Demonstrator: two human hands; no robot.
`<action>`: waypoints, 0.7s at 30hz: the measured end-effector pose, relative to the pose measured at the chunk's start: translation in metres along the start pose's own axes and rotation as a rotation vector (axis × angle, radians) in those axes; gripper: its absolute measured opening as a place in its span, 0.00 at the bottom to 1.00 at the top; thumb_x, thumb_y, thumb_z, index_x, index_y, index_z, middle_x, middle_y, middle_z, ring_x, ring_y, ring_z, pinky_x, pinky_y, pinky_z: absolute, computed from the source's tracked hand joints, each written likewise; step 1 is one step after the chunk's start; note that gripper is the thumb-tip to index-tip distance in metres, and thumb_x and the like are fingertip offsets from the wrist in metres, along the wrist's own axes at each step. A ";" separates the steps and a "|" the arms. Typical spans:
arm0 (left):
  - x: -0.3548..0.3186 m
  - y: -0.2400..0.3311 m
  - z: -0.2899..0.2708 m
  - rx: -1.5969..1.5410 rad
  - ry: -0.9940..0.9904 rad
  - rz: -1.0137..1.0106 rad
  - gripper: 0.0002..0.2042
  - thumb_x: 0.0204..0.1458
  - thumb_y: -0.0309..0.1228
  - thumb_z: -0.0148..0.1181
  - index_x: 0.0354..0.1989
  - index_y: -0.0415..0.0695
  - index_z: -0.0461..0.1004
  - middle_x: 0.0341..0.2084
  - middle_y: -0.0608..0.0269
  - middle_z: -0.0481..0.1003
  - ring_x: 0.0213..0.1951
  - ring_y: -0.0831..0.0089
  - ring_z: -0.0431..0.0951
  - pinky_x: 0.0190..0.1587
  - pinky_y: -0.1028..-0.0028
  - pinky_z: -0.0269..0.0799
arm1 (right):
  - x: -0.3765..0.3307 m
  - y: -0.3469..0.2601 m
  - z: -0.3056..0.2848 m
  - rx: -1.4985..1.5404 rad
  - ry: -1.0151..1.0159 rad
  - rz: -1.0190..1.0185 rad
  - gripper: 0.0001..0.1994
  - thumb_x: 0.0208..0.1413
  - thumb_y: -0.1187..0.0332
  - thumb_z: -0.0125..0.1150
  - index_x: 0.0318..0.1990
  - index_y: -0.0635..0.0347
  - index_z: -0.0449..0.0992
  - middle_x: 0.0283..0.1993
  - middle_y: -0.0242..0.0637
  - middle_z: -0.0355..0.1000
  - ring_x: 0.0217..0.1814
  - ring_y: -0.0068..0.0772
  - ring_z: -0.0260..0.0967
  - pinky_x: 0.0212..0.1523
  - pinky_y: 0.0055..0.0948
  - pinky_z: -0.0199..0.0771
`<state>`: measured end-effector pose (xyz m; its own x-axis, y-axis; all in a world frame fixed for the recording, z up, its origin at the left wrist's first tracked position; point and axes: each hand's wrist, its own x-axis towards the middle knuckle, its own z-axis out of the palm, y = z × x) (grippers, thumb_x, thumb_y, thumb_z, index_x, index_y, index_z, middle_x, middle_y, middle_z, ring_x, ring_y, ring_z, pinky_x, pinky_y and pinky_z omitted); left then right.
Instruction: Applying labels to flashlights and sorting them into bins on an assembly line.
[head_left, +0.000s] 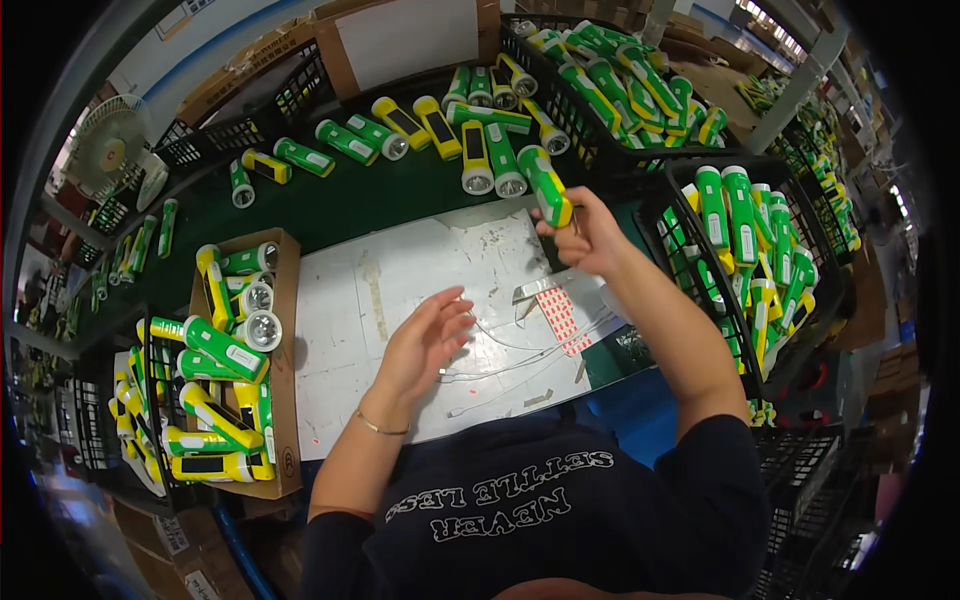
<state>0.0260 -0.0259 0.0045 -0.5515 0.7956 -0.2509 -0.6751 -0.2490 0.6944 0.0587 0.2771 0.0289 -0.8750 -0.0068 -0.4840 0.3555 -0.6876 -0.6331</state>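
Note:
My right hand [588,232] grips a green and yellow flashlight [545,185] by its yellow end, above the far right corner of the white work board [340,290]. Over the middle of the board hovers my left hand [428,338], fingers apart and holding nothing. Thin white cables [510,352] lie on the board between my hands. Beside them, under my right forearm, is a sheet of red and white stickers [562,318]. A small metal tool or strip [535,290] rests at the sheet's upper edge; its kind is unclear.
Several flashlights [475,155] lie along the far green table. A cardboard box [285,400] of flashlights stands left of the board. Black crates of flashlights stand at the far right [610,130] and right [745,330]. A fan [110,150] is at the far left.

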 end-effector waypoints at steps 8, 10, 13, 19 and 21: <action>0.031 -0.011 0.024 -0.383 -0.147 -0.086 0.25 0.58 0.50 0.40 0.56 0.42 0.60 0.40 0.56 0.71 0.44 0.65 0.72 0.49 0.63 0.69 | -0.069 0.155 0.057 0.279 -0.548 0.174 0.26 0.54 0.54 0.36 0.44 0.73 0.67 0.30 0.46 0.71 0.08 0.17 0.43 0.12 0.17 0.47; 0.026 -0.016 0.017 -0.417 -0.140 -0.069 0.24 0.58 0.49 0.42 0.53 0.42 0.62 0.39 0.57 0.71 0.45 0.65 0.71 0.49 0.63 0.69 | -0.072 0.158 0.072 0.252 -0.448 0.190 0.23 0.57 0.57 0.36 0.44 0.70 0.67 0.32 0.45 0.73 0.08 0.15 0.43 0.11 0.17 0.44; 0.016 -0.013 0.017 -0.404 0.017 -0.038 0.23 0.55 0.49 0.47 0.44 0.40 0.66 0.35 0.58 0.71 0.39 0.68 0.73 0.44 0.66 0.72 | -0.065 0.158 0.067 -0.048 -0.470 0.245 0.21 0.59 0.56 0.37 0.43 0.67 0.68 0.33 0.46 0.73 0.07 0.14 0.41 0.09 0.16 0.41; 0.005 -0.011 0.012 -0.292 0.219 -0.045 0.24 0.52 0.53 0.49 0.35 0.40 0.67 0.19 0.59 0.69 0.20 0.72 0.70 0.24 0.74 0.70 | -0.068 0.155 0.053 -0.314 -0.256 0.105 0.17 0.60 0.58 0.43 0.43 0.62 0.70 0.27 0.40 0.73 0.10 0.13 0.42 0.10 0.16 0.40; 0.002 -0.013 0.012 -0.283 0.204 -0.050 0.23 0.53 0.52 0.49 0.35 0.40 0.67 0.20 0.59 0.69 0.21 0.71 0.69 0.24 0.75 0.69 | -0.073 0.153 0.049 -0.371 -0.197 0.041 0.16 0.60 0.58 0.43 0.43 0.60 0.71 0.30 0.36 0.72 0.13 0.12 0.45 0.13 0.15 0.41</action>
<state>0.0398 -0.0139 0.0030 -0.5813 0.6912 -0.4294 -0.7973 -0.3782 0.4704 0.1605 0.1366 -0.0028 -0.8910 -0.1925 -0.4112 0.4540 -0.3760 -0.8078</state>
